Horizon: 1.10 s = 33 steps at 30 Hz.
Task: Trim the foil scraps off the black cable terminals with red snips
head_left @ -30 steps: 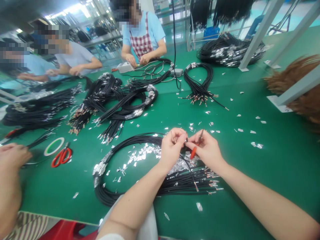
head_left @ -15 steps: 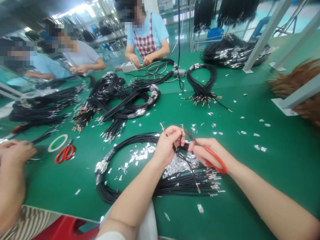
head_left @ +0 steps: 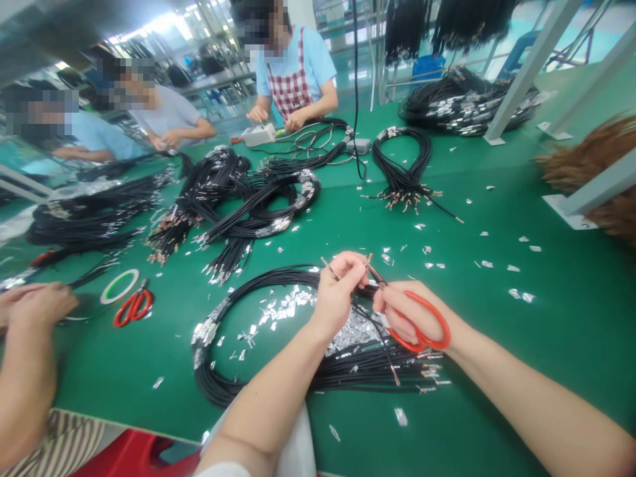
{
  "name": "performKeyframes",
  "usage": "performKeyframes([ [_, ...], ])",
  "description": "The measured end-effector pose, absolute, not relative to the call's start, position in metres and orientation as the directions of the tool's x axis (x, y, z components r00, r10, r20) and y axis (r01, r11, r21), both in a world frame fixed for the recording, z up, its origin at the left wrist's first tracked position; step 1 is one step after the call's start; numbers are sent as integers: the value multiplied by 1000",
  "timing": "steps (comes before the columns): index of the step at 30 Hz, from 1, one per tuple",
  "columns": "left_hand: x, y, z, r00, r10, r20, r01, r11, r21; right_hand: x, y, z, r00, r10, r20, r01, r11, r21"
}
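My left hand (head_left: 342,285) is closed in a pinch on a black cable, whose stripped, copper-coloured end (head_left: 370,258) sticks up past the fingertips. Another cable end (head_left: 325,263) pokes out on the hand's left side. In my right hand (head_left: 405,308) are red-handled scissors (head_left: 430,318), their blade tips touching or very close to the stripped end. Below both hands lies a looped bundle of black cables (head_left: 238,288), banded with silvery foil or tape, its stripped ends (head_left: 432,371) fanned to the right. Silvery scraps (head_left: 352,331) are heaped inside the loop.
More cable bundles (head_left: 278,205) lie across the green table (head_left: 477,411). At left are a roll of tape (head_left: 119,286), red scissors (head_left: 133,308) and a co-worker's hand (head_left: 44,305). Several people work opposite. White metal posts (head_left: 517,73) stand at right.
The scissors' tips have moved left to the stripped cable end and their handles have spread apart. My left hand stays nearly in place. The co-worker opposite has moved one hand away from the other.
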<state>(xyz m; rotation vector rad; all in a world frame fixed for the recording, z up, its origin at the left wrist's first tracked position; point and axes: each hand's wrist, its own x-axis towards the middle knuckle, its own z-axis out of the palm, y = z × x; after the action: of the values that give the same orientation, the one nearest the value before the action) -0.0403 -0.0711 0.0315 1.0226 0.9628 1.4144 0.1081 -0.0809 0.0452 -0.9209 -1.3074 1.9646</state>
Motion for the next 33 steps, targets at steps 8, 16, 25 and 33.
performKeyframes([
  [8,-38,-70,27,136,990,49,-301,-6,954,110,-66,37,-111,982,156,-101,145,-984],
  [16,-33,-72,18,172,985,20,-176,11,984,111,-65,24,-85,953,291,104,299,-949],
  [25,-34,-68,20,86,991,-98,-42,102,994,145,-43,28,-18,898,439,660,341,-670],
  [33,-29,-70,13,199,980,16,-183,21,983,119,-64,44,-85,945,316,132,325,-936],
])
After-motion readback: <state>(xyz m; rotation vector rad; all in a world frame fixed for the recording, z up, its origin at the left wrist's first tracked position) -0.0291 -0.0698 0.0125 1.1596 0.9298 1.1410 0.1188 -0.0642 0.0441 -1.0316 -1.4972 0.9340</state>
